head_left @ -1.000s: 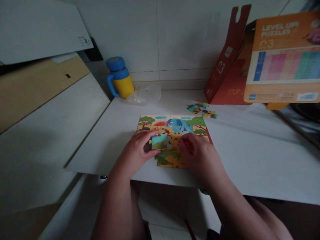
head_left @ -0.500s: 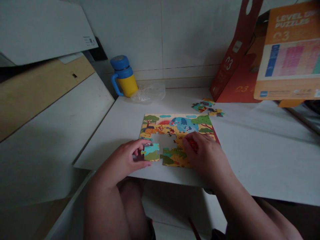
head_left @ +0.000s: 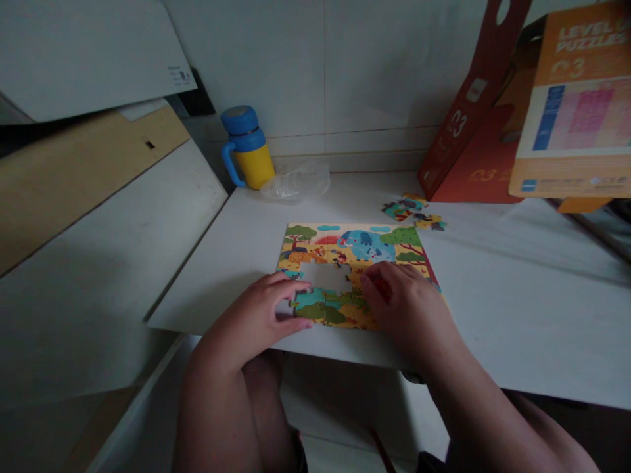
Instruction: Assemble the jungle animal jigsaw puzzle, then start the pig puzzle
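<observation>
A jigsaw puzzle (head_left: pixel 365 244) with elephants, trees and a leopard lies on the white table, a gap in its left middle. My left hand (head_left: pixel 276 303) grips a teal and green puzzle piece (head_left: pixel 308 303) between thumb and fingers at the lower left. That piece now meets the bottom row beside it. Over the right part of the puzzle, my right hand (head_left: pixel 401 295) is closed, with fingertips down on the picture. Something red shows under its curled fingers; whether it is held I cannot tell. The hand hides the picture below it.
Several loose puzzle pieces (head_left: pixel 414 211) lie behind the puzzle on the right. Beyond them stands an orange puzzle box (head_left: pixel 473 157). A blue and yellow mug (head_left: pixel 251 154) and a clear plastic bag (head_left: pixel 298 182) are near the wall. White boards (head_left: pixel 89 59) lean at the left.
My left hand has moved right with the teal and green puzzle piece, closing the space between it and the bottom row. My right hand stays on the puzzle. The view has shifted slightly.
</observation>
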A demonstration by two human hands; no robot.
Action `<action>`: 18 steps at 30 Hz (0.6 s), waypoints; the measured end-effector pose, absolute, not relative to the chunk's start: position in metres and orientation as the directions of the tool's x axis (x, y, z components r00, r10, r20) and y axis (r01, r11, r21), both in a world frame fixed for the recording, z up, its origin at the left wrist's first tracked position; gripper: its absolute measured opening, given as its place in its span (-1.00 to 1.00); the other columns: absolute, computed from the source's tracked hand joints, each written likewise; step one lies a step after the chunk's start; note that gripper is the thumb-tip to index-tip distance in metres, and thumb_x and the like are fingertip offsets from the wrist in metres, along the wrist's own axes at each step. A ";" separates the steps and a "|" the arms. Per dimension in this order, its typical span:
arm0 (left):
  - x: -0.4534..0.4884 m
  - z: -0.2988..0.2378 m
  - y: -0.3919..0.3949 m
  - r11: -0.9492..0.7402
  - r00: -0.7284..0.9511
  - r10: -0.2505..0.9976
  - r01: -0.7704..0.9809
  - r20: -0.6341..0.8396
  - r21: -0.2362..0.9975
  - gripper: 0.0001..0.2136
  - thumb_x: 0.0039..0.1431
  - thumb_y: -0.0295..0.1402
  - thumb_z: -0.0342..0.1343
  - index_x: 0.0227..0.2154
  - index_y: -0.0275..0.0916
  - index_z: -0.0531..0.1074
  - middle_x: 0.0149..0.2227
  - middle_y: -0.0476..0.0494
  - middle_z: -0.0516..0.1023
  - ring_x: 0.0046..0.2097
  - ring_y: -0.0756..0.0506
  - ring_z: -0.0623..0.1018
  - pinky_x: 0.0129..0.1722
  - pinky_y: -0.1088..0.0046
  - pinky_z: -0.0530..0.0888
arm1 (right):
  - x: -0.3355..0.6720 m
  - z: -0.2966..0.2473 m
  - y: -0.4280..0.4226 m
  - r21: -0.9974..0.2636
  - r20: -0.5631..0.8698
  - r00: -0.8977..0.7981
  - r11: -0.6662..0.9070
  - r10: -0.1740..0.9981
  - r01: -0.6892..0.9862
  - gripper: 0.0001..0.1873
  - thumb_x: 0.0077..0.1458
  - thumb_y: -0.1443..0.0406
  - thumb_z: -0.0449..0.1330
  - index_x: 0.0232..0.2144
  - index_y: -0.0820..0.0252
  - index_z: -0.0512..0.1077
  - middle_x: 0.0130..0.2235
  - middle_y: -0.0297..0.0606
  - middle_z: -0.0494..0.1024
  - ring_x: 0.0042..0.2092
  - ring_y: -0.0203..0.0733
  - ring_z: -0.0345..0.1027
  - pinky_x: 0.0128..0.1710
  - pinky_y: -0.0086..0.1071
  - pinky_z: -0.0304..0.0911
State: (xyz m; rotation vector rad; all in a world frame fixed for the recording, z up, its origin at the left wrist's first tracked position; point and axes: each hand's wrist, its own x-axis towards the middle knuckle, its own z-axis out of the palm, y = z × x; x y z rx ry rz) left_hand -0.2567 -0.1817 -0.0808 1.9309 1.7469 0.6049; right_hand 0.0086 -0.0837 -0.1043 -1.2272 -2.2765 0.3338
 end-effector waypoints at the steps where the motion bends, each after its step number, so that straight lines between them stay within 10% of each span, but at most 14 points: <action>1: -0.256 -0.080 -0.181 -0.086 0.092 0.996 0.789 0.022 0.609 -0.58 0.23 -0.22 0.41 0.14 -0.03 0.57 0.09 -0.13 0.56 0.06 -0.16 0.60 0.13 0.23 0.57 | 0.009 -0.104 -0.083 -0.443 0.336 -0.452 0.562 0.827 0.699 -0.83 0.37 0.23 0.16 -0.30 0.10 0.47 -0.29 -0.19 0.62 -0.21 0.01 0.44 -0.18 -0.20 0.22; 18: -0.233 -0.085 -0.172 -0.190 0.166 0.982 0.807 0.093 0.559 -0.64 0.15 -0.32 0.48 0.02 -0.10 0.66 0.01 -0.13 0.54 0.06 -0.17 0.56 0.15 0.20 0.54 | 0.008 -0.104 -0.083 -0.438 0.330 -0.461 0.566 0.824 0.698 -0.83 0.38 0.24 0.16 -0.29 0.11 0.46 -0.26 -0.19 0.64 -0.18 0.02 0.43 -0.14 -0.17 0.24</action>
